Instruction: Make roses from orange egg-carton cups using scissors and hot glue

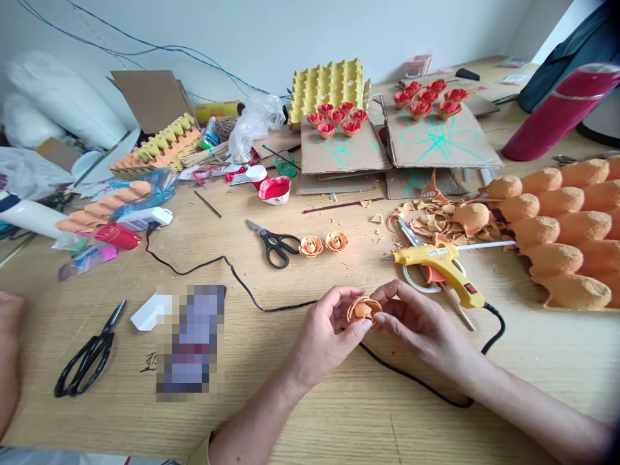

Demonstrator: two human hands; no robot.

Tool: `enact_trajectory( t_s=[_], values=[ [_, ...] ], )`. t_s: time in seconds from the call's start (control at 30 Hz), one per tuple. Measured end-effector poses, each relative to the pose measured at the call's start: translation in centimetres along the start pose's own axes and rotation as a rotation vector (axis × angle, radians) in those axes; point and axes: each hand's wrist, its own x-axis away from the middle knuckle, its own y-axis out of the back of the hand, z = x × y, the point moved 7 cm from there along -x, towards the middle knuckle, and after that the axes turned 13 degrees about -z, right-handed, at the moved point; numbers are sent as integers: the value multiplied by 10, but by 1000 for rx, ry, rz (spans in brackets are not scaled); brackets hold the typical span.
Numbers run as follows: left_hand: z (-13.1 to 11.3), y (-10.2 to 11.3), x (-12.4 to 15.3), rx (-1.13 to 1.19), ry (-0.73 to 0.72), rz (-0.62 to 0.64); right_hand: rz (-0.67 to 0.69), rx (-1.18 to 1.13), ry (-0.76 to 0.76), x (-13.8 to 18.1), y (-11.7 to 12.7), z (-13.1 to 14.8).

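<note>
Head view, orange flower [364, 310] held by left hand [323, 341] and right hand [431, 328], wood-grain table [349, 420] littered with scraps [434, 221], glue gun [448, 263] laid nearby, wall [334, 32] crossed by cables [157, 48].

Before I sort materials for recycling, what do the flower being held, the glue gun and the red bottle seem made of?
Flower: probably molded paper pulp, matte and rough like the orange egg tray. Glue gun: likely hard plastic, its yellow shell smooth. Red bottle: glossy with a pale band; metal or plastic, I can't tell.
</note>
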Motion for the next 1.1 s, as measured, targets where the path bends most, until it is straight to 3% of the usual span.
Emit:
enact_trajectory(
  t_s=[0.3,0.6,0.8,0.9,1.1],
  values=[
    [-1,-4,0,84,11,55,-3,-37,6,1,-3,-1],
    [-4,0,4,-108,-103,83,30,-33,32,3,-7,2],
    [-8,-1,4,33,-37,75,-11,-32,61,2,-2,6],
    [-13,-5,4,11,-78,117,-30,46,89,3,1,7],
    [-20,-2,4,-155,-191,78,-6,113,91,3,0,4]
  ],
)
